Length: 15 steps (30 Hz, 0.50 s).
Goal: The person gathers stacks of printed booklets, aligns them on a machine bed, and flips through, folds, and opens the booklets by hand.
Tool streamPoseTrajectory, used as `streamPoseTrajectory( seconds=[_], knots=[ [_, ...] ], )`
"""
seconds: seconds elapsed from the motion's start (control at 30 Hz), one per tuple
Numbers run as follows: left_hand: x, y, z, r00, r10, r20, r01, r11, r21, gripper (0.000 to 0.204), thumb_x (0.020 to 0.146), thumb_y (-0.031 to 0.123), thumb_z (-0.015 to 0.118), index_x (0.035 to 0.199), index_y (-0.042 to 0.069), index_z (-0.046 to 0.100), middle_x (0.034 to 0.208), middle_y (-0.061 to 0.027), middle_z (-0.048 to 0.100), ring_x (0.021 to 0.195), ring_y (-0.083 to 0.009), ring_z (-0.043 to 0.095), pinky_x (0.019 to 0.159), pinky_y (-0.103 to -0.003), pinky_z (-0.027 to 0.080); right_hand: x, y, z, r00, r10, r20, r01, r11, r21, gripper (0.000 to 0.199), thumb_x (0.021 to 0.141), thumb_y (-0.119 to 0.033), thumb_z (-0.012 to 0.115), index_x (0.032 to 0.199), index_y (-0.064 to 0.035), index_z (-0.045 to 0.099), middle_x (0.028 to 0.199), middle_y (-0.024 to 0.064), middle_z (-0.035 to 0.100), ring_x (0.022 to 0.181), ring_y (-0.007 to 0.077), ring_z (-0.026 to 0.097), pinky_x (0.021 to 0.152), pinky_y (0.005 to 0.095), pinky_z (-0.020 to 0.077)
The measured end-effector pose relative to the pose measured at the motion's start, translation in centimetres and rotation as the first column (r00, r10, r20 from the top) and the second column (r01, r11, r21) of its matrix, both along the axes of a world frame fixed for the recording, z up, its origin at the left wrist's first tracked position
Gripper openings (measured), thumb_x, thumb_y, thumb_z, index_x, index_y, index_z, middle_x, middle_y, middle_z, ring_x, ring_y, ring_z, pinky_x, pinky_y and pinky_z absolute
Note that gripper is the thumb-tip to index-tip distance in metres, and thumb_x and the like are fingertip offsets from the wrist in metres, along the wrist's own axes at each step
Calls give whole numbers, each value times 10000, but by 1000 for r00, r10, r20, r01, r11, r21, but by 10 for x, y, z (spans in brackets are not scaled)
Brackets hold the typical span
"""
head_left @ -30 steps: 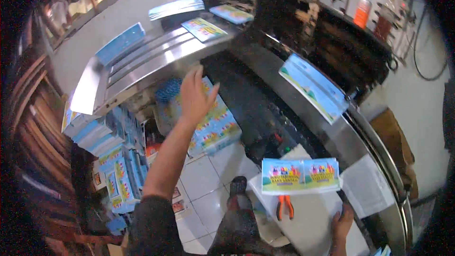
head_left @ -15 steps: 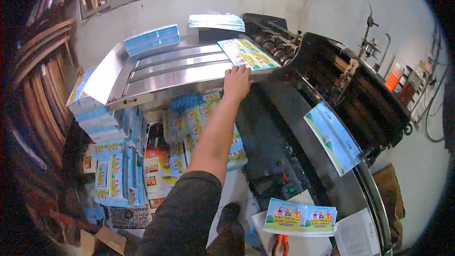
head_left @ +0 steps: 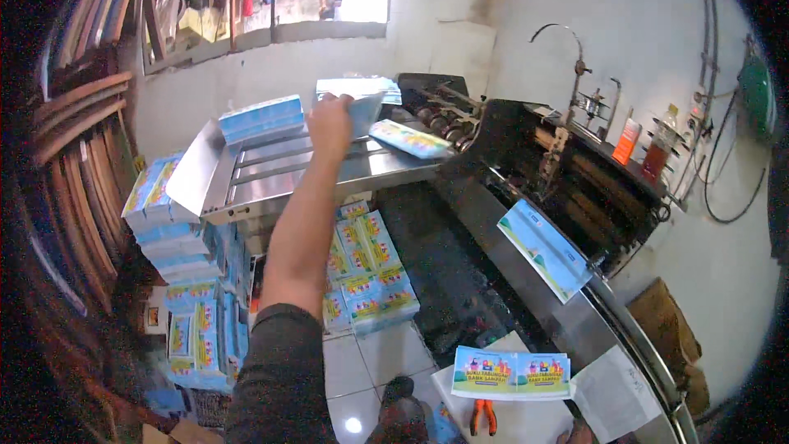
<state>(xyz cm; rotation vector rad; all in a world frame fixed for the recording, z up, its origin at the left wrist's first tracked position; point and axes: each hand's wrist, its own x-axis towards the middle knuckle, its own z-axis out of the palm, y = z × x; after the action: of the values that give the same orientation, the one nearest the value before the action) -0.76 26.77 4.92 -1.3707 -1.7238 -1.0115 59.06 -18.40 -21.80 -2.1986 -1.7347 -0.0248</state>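
Observation:
My left hand [head_left: 330,125] is raised over the metal delivery tray [head_left: 288,173] of a printing press, its fingers closed on a light-blue printed sheet [head_left: 366,113] that is smeared by motion. Just right of it, another printed sheet [head_left: 409,138] lies tilted at the press's roller end. Behind the hand rests a stack of light-blue sheets [head_left: 349,89], and a thicker blue stack [head_left: 263,117] stands on the tray's far left. Low at the bottom edge, a small skin-toned patch [head_left: 574,431] may be part of my right hand; its fingers cannot be made out.
Tall piles of printed sheets [head_left: 197,321] stand at left, with more bundles [head_left: 374,279] on the floor below the tray. The dark press [head_left: 575,173] fills the right; a blue sheet [head_left: 544,251] lies on its side. Nearer are a printed spread [head_left: 511,374] and orange-handled pliers [head_left: 483,418].
My left hand has risen from the tray's near edge toward its far side, lifting a sheet. Another sheet now shows at the rollers. The view has shifted upward.

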Motion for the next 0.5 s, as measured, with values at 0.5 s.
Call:
streamPoseTrajectory(
  seconds=[0.5],
  knots=[
    [364, -270, -35, -40, -640, 768, 999, 1, 53, 361, 860, 81, 686, 1180, -32, 563, 943, -95, 688, 810, -126, 644, 730, -271, 515, -4, -2, 121, 23, 422, -906, -328, 860, 391, 809, 856, -291, 705, 1463, 1, 257, 1384, 181, 472, 1226, 291, 496, 1030, 420, 383]
  ],
)
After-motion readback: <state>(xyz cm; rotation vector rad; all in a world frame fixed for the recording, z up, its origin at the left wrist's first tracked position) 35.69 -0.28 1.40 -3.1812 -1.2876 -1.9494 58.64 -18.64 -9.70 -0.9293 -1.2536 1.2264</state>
